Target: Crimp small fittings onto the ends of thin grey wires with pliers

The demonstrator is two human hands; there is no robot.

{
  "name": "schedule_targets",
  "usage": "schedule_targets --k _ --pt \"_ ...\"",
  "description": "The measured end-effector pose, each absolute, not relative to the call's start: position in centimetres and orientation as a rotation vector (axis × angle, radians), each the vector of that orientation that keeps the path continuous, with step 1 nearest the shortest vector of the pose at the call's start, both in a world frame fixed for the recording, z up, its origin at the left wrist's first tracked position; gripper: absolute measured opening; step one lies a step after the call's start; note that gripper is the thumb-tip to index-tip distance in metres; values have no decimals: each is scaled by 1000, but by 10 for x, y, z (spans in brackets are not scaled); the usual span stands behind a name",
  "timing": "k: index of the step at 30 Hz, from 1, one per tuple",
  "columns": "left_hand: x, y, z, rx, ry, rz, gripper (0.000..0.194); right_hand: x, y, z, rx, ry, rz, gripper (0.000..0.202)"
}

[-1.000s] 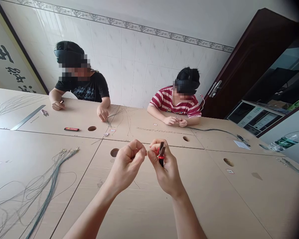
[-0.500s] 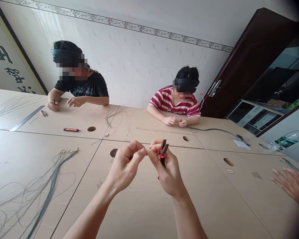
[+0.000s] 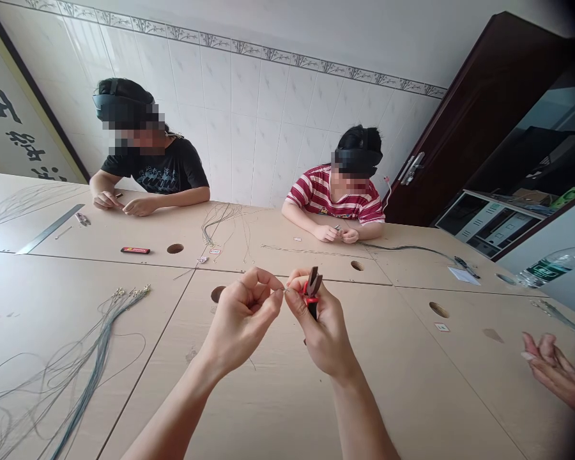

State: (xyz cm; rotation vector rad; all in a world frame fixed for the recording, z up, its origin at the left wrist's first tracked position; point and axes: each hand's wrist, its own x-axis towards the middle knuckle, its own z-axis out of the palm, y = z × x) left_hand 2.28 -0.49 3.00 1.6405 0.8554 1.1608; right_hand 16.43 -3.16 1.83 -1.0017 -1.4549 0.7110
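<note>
Both of my hands meet above the middle of the table. In my right hand (image 3: 323, 326) sits a pair of pliers (image 3: 312, 291) with red and black handles, jaws pointing up and slightly apart. The thumb and forefinger of that hand also pinch toward my left fingertips. My left hand (image 3: 244, 316) is closed, pinching what looks like a thin cord (image 3: 284, 291); most of it is hidden by the fingers. A bundle of grey-green cords (image 3: 93, 364) with small metal ends lies on the table to the left.
Two people (image 3: 151, 153) sit across the table, the other in a striped shirt (image 3: 311, 191). Another person's hand (image 3: 556, 374) is at the right edge. A steel ruler (image 3: 50, 229), a red-and-black box (image 3: 135, 250), a water bottle (image 3: 556, 267) and round table holes (image 3: 439, 310) are around.
My fingertips have shifted only slightly at the pinch. The hand at the right edge has turned and curled its fingers. The person in black has brought both hands together lower on the table.
</note>
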Motion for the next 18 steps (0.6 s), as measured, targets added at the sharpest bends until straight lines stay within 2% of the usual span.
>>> schedule_targets --k 12,18 --pt "22 -5 32 1609 921 1165 17 164 -34 21 -1024 -1484 658 21" --pt "21 -4 33 1481 917 1180 7 163 -34 20 -1057 -1512 561 18"
